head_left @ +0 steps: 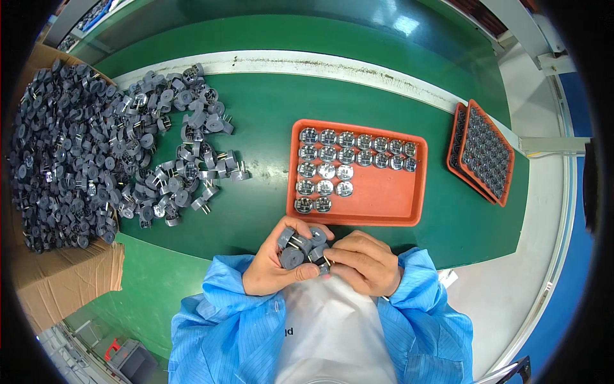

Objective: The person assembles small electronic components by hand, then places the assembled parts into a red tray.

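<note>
My left hand (263, 274) is closed around a small cluster of grey round plug parts with metal pins (292, 258), held in front of my chest. The fingers of my right hand (366, 261) are bent and pinch one of these parts at the cluster's right side; its fingertips partly hide it. Just beyond my hands lies an orange tray (387, 195). Rows of the same round parts (326, 153) stand in it with their silvery inner faces up. Two full rows run along the far side, and shorter rows fill the left; its near right portion shows bare orange.
A loose heap of grey plug parts (188, 169) spreads over the green table (256, 96) at the left, spilling from a heaped cardboard box (70, 285). Two filled orange trays (508, 169) are stacked, overlapping, at the right. A white ledge (307, 62) crosses the far side.
</note>
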A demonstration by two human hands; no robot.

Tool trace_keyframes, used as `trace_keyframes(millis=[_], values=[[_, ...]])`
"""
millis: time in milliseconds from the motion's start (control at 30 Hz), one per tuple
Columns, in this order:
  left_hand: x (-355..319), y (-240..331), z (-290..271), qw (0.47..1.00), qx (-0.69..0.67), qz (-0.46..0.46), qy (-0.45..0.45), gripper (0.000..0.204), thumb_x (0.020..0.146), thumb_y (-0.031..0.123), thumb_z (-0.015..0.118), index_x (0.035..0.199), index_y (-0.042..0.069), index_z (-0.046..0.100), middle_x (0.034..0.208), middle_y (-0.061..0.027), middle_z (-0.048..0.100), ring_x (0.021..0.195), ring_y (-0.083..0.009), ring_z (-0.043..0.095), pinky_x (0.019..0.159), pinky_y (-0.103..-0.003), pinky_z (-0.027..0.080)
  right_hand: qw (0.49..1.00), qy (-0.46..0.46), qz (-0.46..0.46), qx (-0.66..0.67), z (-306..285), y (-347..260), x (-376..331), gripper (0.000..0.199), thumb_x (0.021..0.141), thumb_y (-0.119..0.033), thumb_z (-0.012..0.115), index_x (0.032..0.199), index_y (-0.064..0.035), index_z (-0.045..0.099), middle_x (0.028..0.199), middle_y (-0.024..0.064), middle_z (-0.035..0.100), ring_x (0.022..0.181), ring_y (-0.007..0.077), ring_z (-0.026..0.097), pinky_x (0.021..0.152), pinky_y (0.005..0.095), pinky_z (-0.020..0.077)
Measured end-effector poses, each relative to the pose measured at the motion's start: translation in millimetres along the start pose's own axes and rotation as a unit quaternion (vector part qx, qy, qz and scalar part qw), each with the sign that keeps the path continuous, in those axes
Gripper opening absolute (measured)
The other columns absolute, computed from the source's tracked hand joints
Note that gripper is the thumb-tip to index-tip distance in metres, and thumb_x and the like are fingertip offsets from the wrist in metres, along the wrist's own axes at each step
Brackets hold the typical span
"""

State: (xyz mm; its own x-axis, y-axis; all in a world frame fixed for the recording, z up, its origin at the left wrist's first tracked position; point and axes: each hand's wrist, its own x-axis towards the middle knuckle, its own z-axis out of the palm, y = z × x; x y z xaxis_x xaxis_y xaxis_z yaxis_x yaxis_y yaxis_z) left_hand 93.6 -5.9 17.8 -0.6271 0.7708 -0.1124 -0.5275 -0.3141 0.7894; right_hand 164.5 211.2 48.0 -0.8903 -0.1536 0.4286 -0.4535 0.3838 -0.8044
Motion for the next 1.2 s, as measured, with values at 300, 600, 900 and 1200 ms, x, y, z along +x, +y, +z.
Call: trace_keyframes(millis=[300,600,900,1200], values=[[-1.8,-3.6,-0.6,0.997,-0.013,-0.064,-0.041,0.054,0.095,0.007,0.083,0.130,0.008,0.043,0.142,-0.0160,0.054,0.125,-0.0186,0.060,0.106,-0.035,0.053,1.000,-0.006,0.012,0.010,-1.6,2.2,1.9,0.032,0.076,0.003,0.086,0.107,0.0064,0.078,0.098,0.0158,0.070,0.081,0.0275,0.069,0.067,0.0372,0.0572],[-3.4,-8.2,-3.4,1.000,0.011,-0.017,0.005,0.053,0.092,-0.005,0.081,0.128,0.009,0.044,0.143,-0.0226,0.052,0.119,-0.0318,0.069,0.101,-0.044,0.055,0.975,0.072,0.163,-0.133,-20.8,13.4,22.7,0.015,0.081,0.002,0.082,0.094,-0.0005,0.074,0.093,0.0102,0.072,0.085,0.0283,0.069,0.074,0.0391,0.0560],[-2.9,-10.7,-5.1,1.000,0.008,0.009,0.027,0.057,0.087,-0.007,0.084,0.126,0.009,0.045,0.144,-0.0228,0.051,0.121,-0.0377,0.069,0.099,-0.048,0.060,0.950,0.045,0.109,-0.290,-12.2,35.6,20.7,0.018,0.077,0.000,0.084,0.093,-0.0023,0.074,0.092,0.0092,0.067,0.085,0.0291,0.066,0.071,0.0414,0.0536],[-0.9,-8.2,-4.7,0.996,0.024,0.074,0.042,0.059,0.086,-0.011,0.083,0.126,0.009,0.046,0.149,-0.0220,0.048,0.127,-0.0343,0.066,0.103,-0.046,0.058,0.956,0.103,0.140,-0.236,-5.0,33.4,22.0,0.021,0.084,-0.001,0.083,0.099,-0.0016,0.068,0.094,0.0118,0.069,0.084,0.0326,0.066,0.072,0.0424,0.0531]])
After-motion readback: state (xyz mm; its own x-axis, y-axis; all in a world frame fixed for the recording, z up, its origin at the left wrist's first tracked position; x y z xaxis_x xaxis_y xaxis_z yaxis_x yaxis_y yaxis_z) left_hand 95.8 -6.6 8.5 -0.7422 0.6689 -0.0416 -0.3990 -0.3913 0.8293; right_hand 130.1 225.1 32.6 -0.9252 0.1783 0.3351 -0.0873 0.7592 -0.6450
